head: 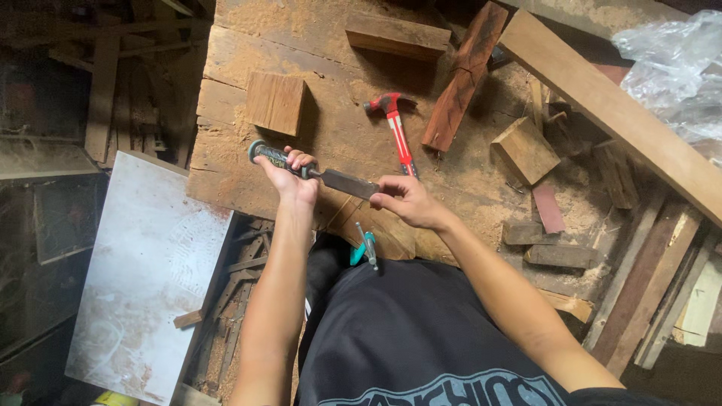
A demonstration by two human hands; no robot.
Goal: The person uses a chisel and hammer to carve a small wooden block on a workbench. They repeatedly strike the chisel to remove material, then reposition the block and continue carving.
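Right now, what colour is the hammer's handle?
Red, with a black grip end; the hammer shows in the head view.

There is one chisel (323, 173) and one red hammer (396, 129). One screwdriver (366, 246) with a teal handle lies near. Two hands (289, 179) (406, 201) are in view. Three wood blocks are far: one at left (277, 102), one in the middle (397, 35), one at right (525, 150). One white board (150, 263) is at left.

desk (248, 45): rough planks dusted with sawdust | left: pale scuffed board (150, 271) leaning over dark clutter | right: long plank (617, 113) lying diagonally, crumpled clear plastic sheet (677, 68) behind it | lower right: offcuts and slats (654, 293) piled on the floor | light: soft daylight, left side in shadow
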